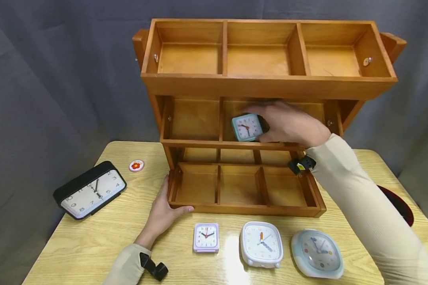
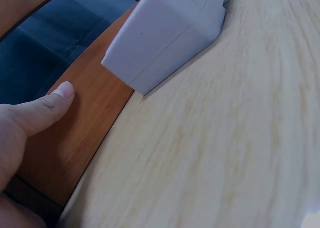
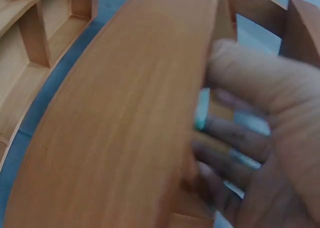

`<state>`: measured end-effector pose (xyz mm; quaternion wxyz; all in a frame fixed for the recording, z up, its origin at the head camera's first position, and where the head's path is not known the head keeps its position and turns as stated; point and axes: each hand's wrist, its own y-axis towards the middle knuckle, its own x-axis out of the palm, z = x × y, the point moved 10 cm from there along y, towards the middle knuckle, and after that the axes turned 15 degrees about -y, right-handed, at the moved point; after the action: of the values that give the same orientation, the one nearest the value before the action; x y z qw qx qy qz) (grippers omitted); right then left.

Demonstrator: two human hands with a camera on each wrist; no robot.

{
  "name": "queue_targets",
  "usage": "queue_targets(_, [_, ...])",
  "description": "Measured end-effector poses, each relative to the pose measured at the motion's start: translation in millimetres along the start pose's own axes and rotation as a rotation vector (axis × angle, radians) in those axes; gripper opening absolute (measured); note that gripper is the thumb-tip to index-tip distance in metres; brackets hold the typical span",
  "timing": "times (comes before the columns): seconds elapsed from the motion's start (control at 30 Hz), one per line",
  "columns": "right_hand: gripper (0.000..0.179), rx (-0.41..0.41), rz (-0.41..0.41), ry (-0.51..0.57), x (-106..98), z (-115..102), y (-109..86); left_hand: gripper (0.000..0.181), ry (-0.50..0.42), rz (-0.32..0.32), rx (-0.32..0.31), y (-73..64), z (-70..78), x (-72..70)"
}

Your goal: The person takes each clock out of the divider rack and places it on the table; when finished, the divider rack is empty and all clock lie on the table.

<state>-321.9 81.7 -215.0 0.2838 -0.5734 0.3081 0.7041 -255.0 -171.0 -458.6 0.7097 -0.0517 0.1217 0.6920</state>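
Note:
With fingers and thumb at its right side, my right hand (image 1: 287, 123) holds a small teal square alarm clock (image 1: 247, 127) inside the middle tier of a wooden three-tier shelf (image 1: 267, 86). In the right wrist view, the tier's wooden front board (image 3: 115, 108) covers most of the clock, leaving a teal sliver (image 3: 201, 108). My left hand (image 1: 164, 215) grips the lower left corner of the shelf's bottom tier, thumb along the front board (image 2: 85, 123) and fingers at the side. Close to that hand stands a small lilac square alarm clock (image 1: 206, 237).
A white square alarm clock (image 1: 261, 244) and a pale blue-white rounded clock (image 1: 317, 253) sit in front of the shelf. Left of it lie a black-framed clock (image 1: 92, 190) and a round flower badge (image 1: 136, 165). Behind my right forearm is a dark red-rimmed object (image 1: 406, 209).

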Motion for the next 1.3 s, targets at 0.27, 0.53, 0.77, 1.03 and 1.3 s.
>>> queue_targets(0.27, [0.062,-0.177,0.048,-0.011,4,-18,1.0,0.124,0.010,-0.009,-0.020,-1.7,-2.9,2.1])
queue_targets(0.53, [0.056,-0.129,0.035,0.038,5,-17,6.6,0.124,-0.002,-0.008,0.005,-2.5,0.5,0.5])
queue_targets(0.77, [0.059,-0.070,0.021,0.032,13,-17,10.8,0.123,-0.008,-0.008,0.019,-2.7,-2.0,0.9])
queue_targets(1.03, [0.061,-0.069,0.012,0.017,15,-17,13.1,0.123,-0.009,0.000,0.021,-0.9,-3.1,-1.1])
queue_targets(1.3, [0.059,-0.061,0.046,0.025,12,-15,10.9,0.123,-0.008,-0.001,0.016,-0.1,-4.2,0.1])
